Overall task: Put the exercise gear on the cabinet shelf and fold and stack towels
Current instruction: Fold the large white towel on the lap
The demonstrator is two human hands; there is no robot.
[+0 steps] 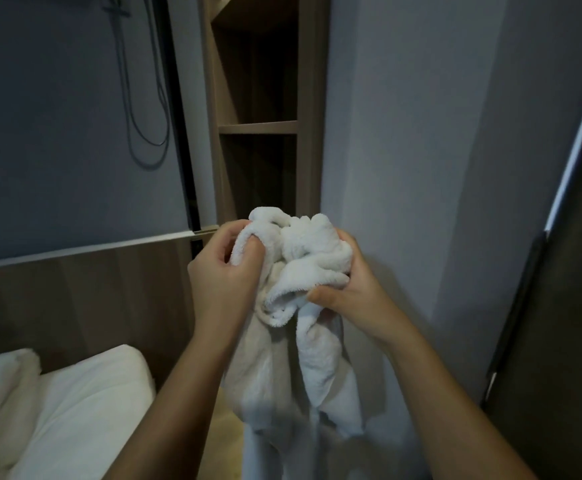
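Two hands, left hand [225, 275], right hand [352, 294], gripping one towel [312, 247]

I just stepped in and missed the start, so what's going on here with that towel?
A person is standing by the bed, holding a white towel bunched up in front of them. The left hand and the right hand both grip the crumpled top, and the rest hangs down loose between the arms. It is not folded yet. Just behind the towel stands a narrow wooden cabinet with open shelves; the parts in view hold nothing. White pillows lie on the bed at lower left.
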